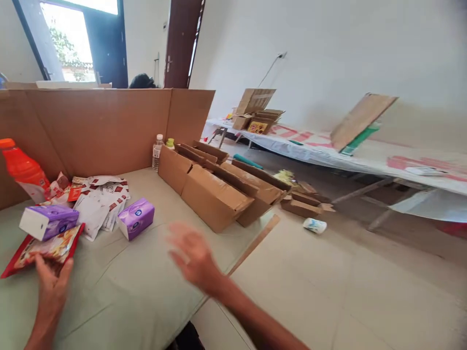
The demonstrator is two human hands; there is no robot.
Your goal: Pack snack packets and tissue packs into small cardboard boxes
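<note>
My left hand (53, 282) has its thumb and fingers at the near edge of a red-bordered snack bag (62, 248), gripping it there. A purple tissue pack (60, 221) lies on that bag's far part. My right hand (193, 253) is over the table, blurred by motion, its fingers apart and nothing in them. Closest to it on the left sits a second purple tissue pack (136, 218). Behind the packs are several white and brown sachets (97, 206) in a loose pile. An orange-capped bottle (24, 170) leans at the far left.
Open cardboard boxes (207, 192) stand in rows at the table's right edge, beside a clear bottle (157, 153). A tall cardboard panel (109, 131) closes off the back. On the floor lie a white roll-shaped pack (314, 225) and a small carton (301, 204). Another long table (310, 153) runs along the wall.
</note>
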